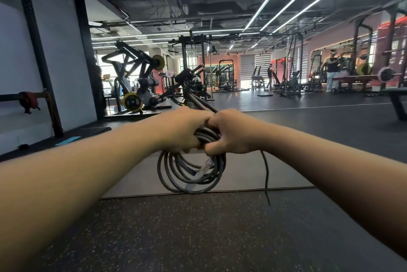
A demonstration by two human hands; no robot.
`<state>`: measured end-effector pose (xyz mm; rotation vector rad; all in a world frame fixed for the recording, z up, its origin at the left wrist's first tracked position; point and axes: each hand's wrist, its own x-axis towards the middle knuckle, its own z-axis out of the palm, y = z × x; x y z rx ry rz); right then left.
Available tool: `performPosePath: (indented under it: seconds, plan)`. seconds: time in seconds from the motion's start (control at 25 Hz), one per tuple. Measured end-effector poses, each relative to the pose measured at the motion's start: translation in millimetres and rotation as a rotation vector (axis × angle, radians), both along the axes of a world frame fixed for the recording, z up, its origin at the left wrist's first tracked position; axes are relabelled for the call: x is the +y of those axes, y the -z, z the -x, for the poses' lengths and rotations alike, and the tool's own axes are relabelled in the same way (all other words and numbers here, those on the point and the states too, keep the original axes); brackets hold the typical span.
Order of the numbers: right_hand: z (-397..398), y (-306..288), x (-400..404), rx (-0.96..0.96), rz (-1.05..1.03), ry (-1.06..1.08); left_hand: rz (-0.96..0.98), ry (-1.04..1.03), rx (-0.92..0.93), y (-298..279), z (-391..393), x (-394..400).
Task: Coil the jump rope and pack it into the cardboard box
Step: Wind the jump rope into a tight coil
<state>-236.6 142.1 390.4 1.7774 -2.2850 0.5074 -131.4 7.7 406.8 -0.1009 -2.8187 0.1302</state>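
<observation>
The dark grey jump rope [176, 174] hangs in several round loops below my two hands, held out at arm's length above the gym floor. My left hand [187, 128] is closed around the top of the coil. My right hand [231, 132] grips the same bundle right beside it, knuckles touching the left. Two black handles [199, 101] stick up and away above my fists. A loose rope end [266, 174] dangles down from under my right hand. A white label [206, 167] sits on one loop. No cardboard box is in view.
A grey mat [136, 179] lies on the speckled black rubber floor [198, 238]. Weight machines [136, 82] stand at the left and racks at the back right. A white wall [59, 51] is at the left. People [331, 71] stand far off.
</observation>
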Motion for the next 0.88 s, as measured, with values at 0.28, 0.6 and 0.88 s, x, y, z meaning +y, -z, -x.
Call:
performPosePath:
  seconds: [0.28, 0.6, 0.88]
  plan:
    - [7, -1, 12, -0.381, 0.178, 0.011, -0.330, -0.058, -0.010, 3, 0, -1]
    - [18, 26, 15, -0.874, 0.515, -0.144, -0.820, -0.044, -0.058, 16, -2, -2]
    - [20, 26, 11, -0.656, 0.462, -0.205, -1.081, 0.050, -0.297, 10, -14, -2]
